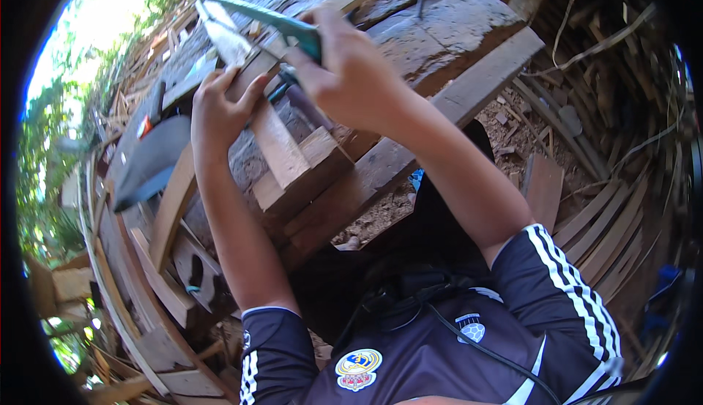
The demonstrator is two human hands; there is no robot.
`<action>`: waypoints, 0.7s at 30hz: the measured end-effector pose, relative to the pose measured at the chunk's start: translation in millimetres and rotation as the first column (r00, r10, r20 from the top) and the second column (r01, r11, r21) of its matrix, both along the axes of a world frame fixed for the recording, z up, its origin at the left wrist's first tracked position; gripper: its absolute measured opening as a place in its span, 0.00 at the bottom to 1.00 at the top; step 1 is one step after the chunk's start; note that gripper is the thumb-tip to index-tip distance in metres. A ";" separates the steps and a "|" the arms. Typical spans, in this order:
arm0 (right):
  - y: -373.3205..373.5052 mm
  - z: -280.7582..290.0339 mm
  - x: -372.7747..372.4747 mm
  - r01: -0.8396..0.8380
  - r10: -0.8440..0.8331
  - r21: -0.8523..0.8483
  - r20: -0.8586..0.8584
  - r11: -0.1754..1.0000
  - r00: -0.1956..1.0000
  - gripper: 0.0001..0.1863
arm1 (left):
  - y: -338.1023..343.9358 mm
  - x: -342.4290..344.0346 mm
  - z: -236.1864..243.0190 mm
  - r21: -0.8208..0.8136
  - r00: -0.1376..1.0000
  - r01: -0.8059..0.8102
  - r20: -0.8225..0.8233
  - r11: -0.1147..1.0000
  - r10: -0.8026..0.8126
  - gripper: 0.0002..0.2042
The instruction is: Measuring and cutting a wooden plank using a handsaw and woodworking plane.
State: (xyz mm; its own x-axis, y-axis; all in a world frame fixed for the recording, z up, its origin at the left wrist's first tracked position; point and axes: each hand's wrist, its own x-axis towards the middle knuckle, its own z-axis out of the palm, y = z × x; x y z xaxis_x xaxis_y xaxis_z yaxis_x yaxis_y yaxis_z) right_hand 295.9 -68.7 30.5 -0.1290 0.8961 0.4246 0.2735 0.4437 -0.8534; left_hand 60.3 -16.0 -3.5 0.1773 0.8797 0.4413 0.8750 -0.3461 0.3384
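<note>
My right hand (351,75) is closed round the handle of a hand saw with a green frame (260,14), which looks like a hacksaw. Its frame points away to the far left, above the wood. My left hand (218,112) presses on a narrow wooden strip (278,145), its thumb laid across the top and its fingers over the left side. The near end of the strip rests on a thicker wooden block (304,185). Where the saw meets the wood, if it touches, is hard to make out between my hands.
A rough, weathered slab (447,35) forms the work surface, with a long plank (487,75) along its near side. A dark grey curved piece (155,160) lies left of my left hand. Wooden offcuts (165,288) lie at left; thin strips (611,222) are heaped at right.
</note>
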 end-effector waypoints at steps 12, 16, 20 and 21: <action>-25.2 -1.8 16.6 0.020 -0.021 -0.113 -0.006 0.993 1.000 0.16 | 4.1 -6.3 -2.9 0.017 0.999 0.022 -0.043 1.000 -0.021 0.42; 0.2 -3.9 -7.9 0.011 -0.008 -0.124 0.025 0.992 1.000 0.14 | -3.6 0.4 -5.1 0.033 0.999 -0.039 -0.025 0.999 0.040 0.40; -70.3 0.4 18.5 0.052 -0.039 -0.172 0.081 0.984 0.996 0.14 | -2.4 -4.3 -3.7 0.049 0.999 -0.029 -0.034 0.998 0.030 0.34; -89.4 -6.9 24.6 0.014 -0.032 -0.208 -0.083 0.978 0.996 0.14 | -5.9 -4.5 2.6 -0.012 1.000 -0.003 -0.017 1.000 0.002 0.35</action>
State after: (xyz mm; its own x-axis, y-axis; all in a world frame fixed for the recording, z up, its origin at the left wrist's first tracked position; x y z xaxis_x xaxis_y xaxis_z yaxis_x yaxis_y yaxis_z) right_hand 320.5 -158.0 23.6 -0.0791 0.9681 0.2377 0.2036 0.2491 -0.9468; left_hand 55.8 -21.9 -0.9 0.1826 0.8853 0.4276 0.8817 -0.3399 0.3273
